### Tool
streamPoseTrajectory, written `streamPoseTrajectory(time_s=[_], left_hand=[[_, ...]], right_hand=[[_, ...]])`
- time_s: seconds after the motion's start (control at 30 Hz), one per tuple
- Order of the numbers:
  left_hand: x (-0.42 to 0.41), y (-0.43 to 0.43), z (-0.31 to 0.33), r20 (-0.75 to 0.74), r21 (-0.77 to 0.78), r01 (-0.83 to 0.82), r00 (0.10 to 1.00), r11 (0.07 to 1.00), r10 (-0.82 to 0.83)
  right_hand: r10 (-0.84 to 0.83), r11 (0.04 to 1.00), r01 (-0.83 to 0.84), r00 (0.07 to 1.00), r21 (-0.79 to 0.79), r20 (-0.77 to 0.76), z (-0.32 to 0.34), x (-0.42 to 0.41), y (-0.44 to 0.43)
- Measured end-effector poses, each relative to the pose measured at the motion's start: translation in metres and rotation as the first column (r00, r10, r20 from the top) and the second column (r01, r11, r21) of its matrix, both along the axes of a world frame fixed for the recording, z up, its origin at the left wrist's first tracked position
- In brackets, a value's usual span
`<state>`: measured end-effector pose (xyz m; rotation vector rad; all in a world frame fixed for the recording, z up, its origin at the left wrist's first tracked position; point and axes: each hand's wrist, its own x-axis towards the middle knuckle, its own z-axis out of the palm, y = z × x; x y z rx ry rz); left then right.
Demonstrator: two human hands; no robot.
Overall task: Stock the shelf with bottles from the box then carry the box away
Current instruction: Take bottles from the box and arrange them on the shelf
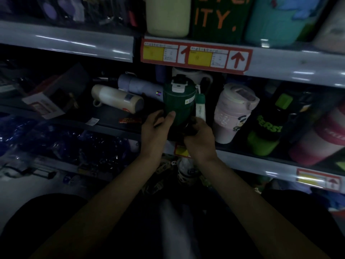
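Observation:
A dark green bottle (pixel 178 103) with a white and black flip lid stands upright at the front of the middle shelf (pixel 261 159). A green and white tag (pixel 200 107) hangs at its right side. My left hand (pixel 155 130) wraps the bottle's lower left side, thumb across the front. My right hand (pixel 200 137) holds its base from the right. The box is not in sight.
A pink bottle (pixel 233 113), a black and green one (pixel 268 126) and a pink one (pixel 321 139) stand to the right. A cream bottle (pixel 116 98) and a lilac one (pixel 138 86) lie to the left. The upper shelf (pixel 280 62) hangs just above.

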<state>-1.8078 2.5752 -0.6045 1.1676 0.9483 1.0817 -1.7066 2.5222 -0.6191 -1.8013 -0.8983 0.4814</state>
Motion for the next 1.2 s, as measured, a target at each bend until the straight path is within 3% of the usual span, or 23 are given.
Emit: streamPoseTrajectory(time_s=[0.2,0.33,0.53,0.63,0.87,1.2], left_hand=[[-0.019,-0.028,0.008,-0.102,0.152,0.072,0.993,0.986,-0.056],[-0.014,-0.046,0.012,-0.175,0.236,0.156,0.978,0.959,-0.115],[0.027,-0.057,0.016,-0.184,0.226,0.299,0.948,0.927,-0.261],[0.049,-0.059,0.010,-0.222,0.216,0.343,0.929,0.914,-0.297],[0.078,-0.056,0.002,-0.196,0.203,0.254,0.957,0.946,-0.215],[0.084,-0.056,-0.003,-0.152,0.144,0.305,0.947,0.941,-0.283]], right_hand=[[0.029,0.999,-0.025,0.986,-0.024,0.167,0.017,0.003,-0.052],[-0.095,0.994,0.083,0.973,0.066,0.211,0.022,0.020,-0.076],[-0.291,0.947,0.260,0.943,0.188,0.163,0.021,0.043,-0.090],[-0.300,0.944,0.278,0.946,0.178,0.118,0.022,0.048,-0.089],[-0.204,0.974,0.206,0.979,0.090,-0.031,0.016,0.069,-0.084],[-0.215,0.964,0.214,0.977,0.157,-0.014,0.004,0.074,-0.079]])
